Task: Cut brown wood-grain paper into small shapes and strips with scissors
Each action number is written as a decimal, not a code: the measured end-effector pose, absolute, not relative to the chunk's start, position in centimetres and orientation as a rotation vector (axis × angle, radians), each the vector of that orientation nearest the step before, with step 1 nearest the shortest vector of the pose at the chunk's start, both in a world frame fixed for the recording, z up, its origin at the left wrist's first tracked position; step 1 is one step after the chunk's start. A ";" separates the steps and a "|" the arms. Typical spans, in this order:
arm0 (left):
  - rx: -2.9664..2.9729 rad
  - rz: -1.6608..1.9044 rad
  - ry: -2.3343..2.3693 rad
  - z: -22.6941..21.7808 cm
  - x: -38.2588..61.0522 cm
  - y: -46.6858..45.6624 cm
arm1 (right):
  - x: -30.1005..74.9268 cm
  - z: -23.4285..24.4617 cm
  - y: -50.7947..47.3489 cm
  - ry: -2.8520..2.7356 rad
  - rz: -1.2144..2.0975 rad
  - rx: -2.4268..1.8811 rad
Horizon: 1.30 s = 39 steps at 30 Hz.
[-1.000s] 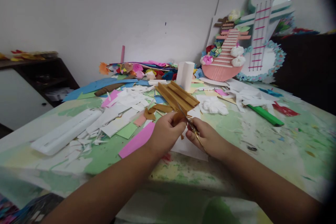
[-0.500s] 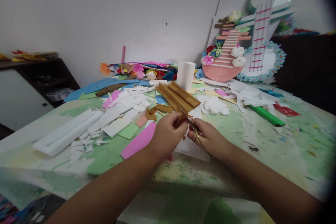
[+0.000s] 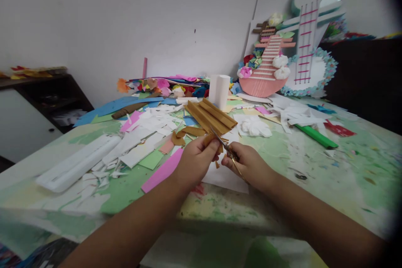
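My left hand [image 3: 197,158] is closed on a small piece of brown crepe paper [image 3: 208,139], partly hidden by the fingers. A pair of scissors [image 3: 231,153] is gripped in my right hand [image 3: 248,162], its blades pointing up and left across the piece. Just beyond lies a folded stack of brown crepe paper [image 3: 211,115]. Curled brown strips [image 3: 192,131] rest to its left. Under my hands is a white sheet [image 3: 230,183] with small brown scraps on it.
White paper scraps [image 3: 150,120] and a pink sheet [image 3: 163,171] lie to the left, near a long white bar-shaped object [image 3: 78,162]. A white paper roll [image 3: 219,91] stands behind. A white paper flower [image 3: 253,125] and a green roll [image 3: 316,136] lie right; decorated guitar shapes [image 3: 266,76] lean behind.
The view has shifted slightly, so the background sits a little further left. My left hand has turned a bit, and the scissor blades have shifted against the brown piece.
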<state>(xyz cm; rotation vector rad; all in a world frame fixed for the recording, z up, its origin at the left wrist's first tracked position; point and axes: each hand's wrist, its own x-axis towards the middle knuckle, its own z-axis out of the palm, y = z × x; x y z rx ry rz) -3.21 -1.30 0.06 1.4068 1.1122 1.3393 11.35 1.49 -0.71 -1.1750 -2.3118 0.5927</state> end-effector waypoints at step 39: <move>1.622 1.134 1.265 0.5 -4.4 -0.5 | 12.0 -0.8 2.1 -2.470 0.473 -1.130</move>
